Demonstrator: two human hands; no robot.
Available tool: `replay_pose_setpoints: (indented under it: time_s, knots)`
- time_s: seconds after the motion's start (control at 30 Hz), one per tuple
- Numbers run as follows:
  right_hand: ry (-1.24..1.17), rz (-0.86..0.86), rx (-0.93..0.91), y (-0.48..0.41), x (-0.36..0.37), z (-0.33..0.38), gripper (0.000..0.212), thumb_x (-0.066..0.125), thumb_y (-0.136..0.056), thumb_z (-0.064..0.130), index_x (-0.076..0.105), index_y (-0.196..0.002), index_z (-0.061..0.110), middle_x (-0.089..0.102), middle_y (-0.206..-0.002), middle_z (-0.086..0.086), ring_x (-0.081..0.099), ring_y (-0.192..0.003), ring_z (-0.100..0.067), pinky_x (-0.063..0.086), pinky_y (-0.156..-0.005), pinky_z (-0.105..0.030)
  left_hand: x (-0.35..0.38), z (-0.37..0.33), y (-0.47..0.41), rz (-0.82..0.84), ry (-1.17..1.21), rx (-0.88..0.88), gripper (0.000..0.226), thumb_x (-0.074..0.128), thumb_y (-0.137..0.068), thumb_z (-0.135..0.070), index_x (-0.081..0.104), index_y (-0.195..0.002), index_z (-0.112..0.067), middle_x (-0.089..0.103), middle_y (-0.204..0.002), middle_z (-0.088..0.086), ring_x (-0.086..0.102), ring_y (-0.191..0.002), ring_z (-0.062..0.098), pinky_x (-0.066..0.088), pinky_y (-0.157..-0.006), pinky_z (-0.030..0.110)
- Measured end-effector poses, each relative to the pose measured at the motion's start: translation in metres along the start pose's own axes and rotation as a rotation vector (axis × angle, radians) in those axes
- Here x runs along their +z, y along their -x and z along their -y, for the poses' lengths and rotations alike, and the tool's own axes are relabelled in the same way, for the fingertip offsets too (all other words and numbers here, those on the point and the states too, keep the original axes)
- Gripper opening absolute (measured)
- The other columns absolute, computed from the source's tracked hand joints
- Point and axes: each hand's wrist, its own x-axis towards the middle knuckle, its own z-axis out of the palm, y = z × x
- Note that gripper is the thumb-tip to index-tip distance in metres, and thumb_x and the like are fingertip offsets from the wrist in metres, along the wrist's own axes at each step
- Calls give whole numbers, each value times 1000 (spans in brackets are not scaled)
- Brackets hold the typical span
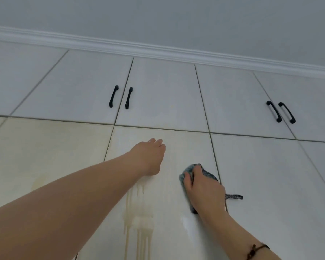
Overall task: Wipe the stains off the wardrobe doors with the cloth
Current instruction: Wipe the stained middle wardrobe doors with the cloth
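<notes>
I look up at the white wardrobe door (169,147). Yellowish stains (139,220) run down it in drips, below my left hand and left of my right hand. My left hand (148,156) rests flat on the door near its top, fingers straight. My right hand (203,188) presses a blue-grey cloth (188,172) against the door by its right edge; the fingers lie over the cloth and most of it is hidden under the palm. A patterned loop of the cloth (234,196) sticks out to the right.
Upper cabinet doors carry black handles, one pair in the middle (120,97) and another pair at the right (280,111). White cornice (158,47) runs along the top under the grey ceiling. The neighbouring door (270,175) lies to the right.
</notes>
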Motion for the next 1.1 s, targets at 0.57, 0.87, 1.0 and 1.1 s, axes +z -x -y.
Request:
replay_pose_setpoints:
  time_s: [0.57,0.87,1.0,1.1]
  knots:
    - [-46,-110,-27,-113,7,4,33,38,-99,45,53,-84,21,56,-65,4,52,-66,-25,30,-54,-32,21,32,-11,62,137,30,74,40,-90,-6,22,-158,-26,15,-166,-8,29,-147,19,29,-118,37]
    - [-77,-65,-209,-95,10,42,25,42,-96,40,48,-80,21,46,-61,5,44,-62,-24,32,-56,-33,25,36,-7,16,197,54,80,39,-90,-1,12,-160,-26,3,-166,-11,16,-152,10,20,-121,30]
    - [-151,-155,280,-158,-6,-4,25,40,-91,24,51,-72,13,54,-65,-2,54,-67,-29,28,-53,-30,28,31,-8,32,194,52,80,38,-90,-1,9,-161,-25,-1,-167,-11,15,-152,13,22,-121,35]
    - [-112,-144,50,-132,12,48,22,42,-92,27,56,-79,16,57,-68,-3,54,-67,-30,29,-54,-32,27,37,-9,20,202,71,81,39,-89,-1,10,-160,-26,2,-167,-10,19,-151,12,24,-120,34]
